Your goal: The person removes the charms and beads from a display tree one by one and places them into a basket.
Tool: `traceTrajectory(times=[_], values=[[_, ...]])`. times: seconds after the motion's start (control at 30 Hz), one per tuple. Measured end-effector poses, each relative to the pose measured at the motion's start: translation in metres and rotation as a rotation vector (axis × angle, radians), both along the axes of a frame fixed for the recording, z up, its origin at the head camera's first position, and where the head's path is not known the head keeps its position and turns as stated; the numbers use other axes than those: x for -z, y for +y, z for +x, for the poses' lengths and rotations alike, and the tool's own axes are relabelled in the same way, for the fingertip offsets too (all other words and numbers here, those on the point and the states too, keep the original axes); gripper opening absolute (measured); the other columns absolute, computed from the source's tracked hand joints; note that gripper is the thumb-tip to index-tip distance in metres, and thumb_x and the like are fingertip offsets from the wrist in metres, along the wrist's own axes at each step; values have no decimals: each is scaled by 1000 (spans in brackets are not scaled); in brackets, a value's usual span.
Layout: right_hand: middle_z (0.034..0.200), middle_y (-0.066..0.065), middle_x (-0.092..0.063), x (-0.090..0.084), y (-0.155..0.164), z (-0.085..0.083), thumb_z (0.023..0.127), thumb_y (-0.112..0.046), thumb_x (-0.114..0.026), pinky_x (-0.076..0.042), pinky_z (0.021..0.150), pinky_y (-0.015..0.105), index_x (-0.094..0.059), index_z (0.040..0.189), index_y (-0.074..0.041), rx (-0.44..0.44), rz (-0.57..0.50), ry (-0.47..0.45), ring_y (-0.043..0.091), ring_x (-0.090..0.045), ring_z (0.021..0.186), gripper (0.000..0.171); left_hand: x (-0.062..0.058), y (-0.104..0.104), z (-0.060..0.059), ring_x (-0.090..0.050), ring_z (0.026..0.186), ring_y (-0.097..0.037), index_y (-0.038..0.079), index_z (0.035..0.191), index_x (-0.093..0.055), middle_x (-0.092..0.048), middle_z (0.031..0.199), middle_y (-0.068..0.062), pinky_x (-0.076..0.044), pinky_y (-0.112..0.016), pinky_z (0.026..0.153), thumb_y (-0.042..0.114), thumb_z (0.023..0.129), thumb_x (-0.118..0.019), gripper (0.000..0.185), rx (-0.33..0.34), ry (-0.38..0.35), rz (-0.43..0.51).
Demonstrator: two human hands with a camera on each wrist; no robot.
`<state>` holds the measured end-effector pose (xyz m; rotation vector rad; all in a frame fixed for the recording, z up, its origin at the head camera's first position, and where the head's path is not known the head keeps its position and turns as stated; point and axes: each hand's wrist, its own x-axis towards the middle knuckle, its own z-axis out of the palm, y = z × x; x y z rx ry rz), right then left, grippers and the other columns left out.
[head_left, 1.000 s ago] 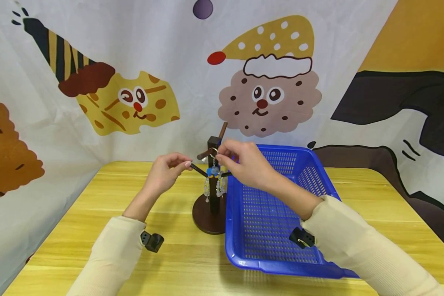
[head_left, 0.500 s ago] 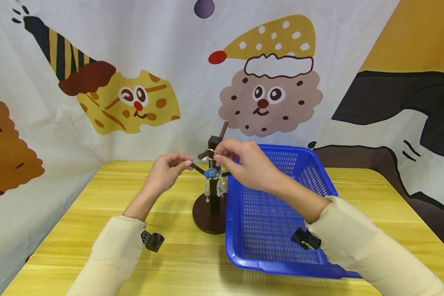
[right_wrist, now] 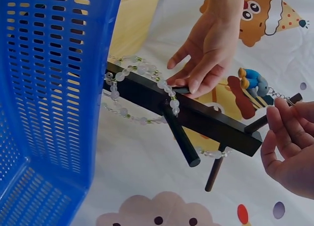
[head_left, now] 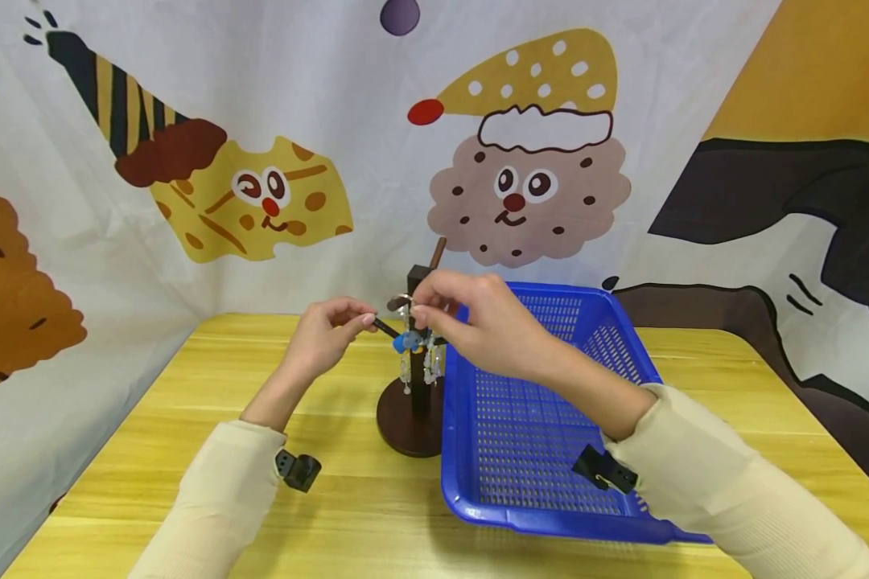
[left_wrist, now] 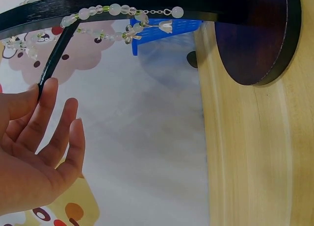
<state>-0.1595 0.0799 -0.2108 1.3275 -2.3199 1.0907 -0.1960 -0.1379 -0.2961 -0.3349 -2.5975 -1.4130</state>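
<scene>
A dark wooden stand (head_left: pixel 419 406) with pegs on its post rises from a round base. My left hand (head_left: pixel 323 342) pinches the tip of the left peg (left_wrist: pixel 56 54) between thumb and fingers. With thumb and forefinger, my right hand (head_left: pixel 485 326) holds the metal ring of a keychain right at the end of an upper peg (right_wrist: pixel 257 123). From the ring's chain dangles a small blue and grey figure (right_wrist: pixel 252 81) with yellow feet. Bead bracelets (right_wrist: pixel 142 69), clear and whitish with green bits, hang on other pegs of the stand.
A blue plastic basket (head_left: pixel 543 523) stands on the wooden table (head_left: pixel 333 515) close to the stand's right side. Behind them hangs a white cloth (head_left: pixel 376 201) printed with cartoon figures. Each sleeve carries a small black camera mount (head_left: pixel 298 472).
My right hand has shifted slightly left and down, bringing the keychain ring toward the end of the peg. The blue figure has swung left with it. My left hand stays put.
</scene>
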Motion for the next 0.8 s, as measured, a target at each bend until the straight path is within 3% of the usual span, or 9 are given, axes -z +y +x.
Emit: traceTrajectory(times=[0.2,0.4,0.8], values=[[73,1,-63,-3,-1,1,86,1,-59,-47,62,26,-62,85,-4,-40,-12,20,13,-59,66,6,-1,0,0,-59,83,-21,2,98,-66,-67,89,-11,-43,-32,68,15,92,-55,18,0,-6,0],[73,0,-63,-5,0,4,85,1,-60,-46,61,24,-62,83,-3,-46,3,29,8,-57,66,5,0,0,0,-59,82,-21,3,98,-67,-67,89,-9,-43,-31,68,16,92,-55,18,-4,-16,-1],[73,-2,-59,-5,19,4,85,-1,-62,-43,59,26,-61,80,-8,-46,52,-15,7,-52,66,8,0,0,1,-60,87,-22,4,99,-66,-67,90,-9,-45,-35,72,16,93,-54,18,2,-10,-8]])
